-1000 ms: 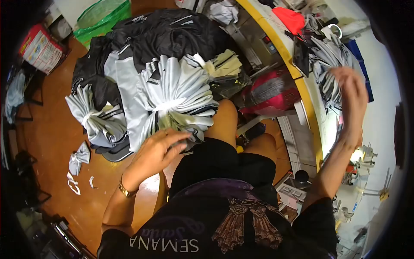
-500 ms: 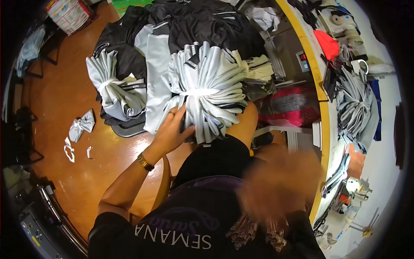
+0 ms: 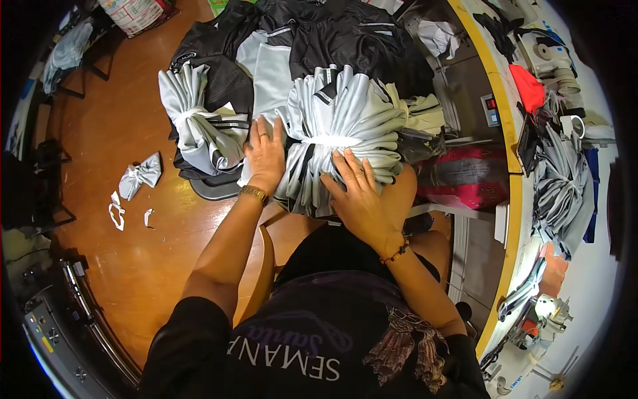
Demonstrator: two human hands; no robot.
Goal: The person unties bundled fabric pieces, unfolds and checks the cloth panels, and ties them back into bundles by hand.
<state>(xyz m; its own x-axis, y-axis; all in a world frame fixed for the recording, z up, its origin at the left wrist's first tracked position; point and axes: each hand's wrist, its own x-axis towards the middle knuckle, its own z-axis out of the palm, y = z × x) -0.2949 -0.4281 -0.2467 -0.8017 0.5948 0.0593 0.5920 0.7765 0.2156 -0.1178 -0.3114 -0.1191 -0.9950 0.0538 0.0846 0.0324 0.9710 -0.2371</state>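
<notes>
A big bundle of light grey fabric pieces (image 3: 355, 116), tied round its middle with a white strip, lies across my lap and the pile in front of me. My right hand (image 3: 362, 199) rests on its near side, fingers spread over the folds. At its left edge my left hand (image 3: 266, 159) lies with fingers stretched out, over a flat grey piece (image 3: 272, 83). Further left is a smaller tied grey bundle (image 3: 199, 126) with black-edged pieces. Black garments (image 3: 352, 43) are heaped behind, and cream fabric (image 3: 422, 114) shows to the right of the big bundle.
To the right runs a table with a yellow edge (image 3: 497, 80), bearing another tied grey bundle (image 3: 561, 176), a red cloth (image 3: 527, 86) and a sewing machine (image 3: 558, 66). A small tied grey piece (image 3: 141, 176) and white scraps (image 3: 117, 211) lie on the brown floor.
My right hand has come from the lower right, where it was blurred, onto the big bundle. My left hand has shifted to the bundle's left edge. The whole view has moved slightly.
</notes>
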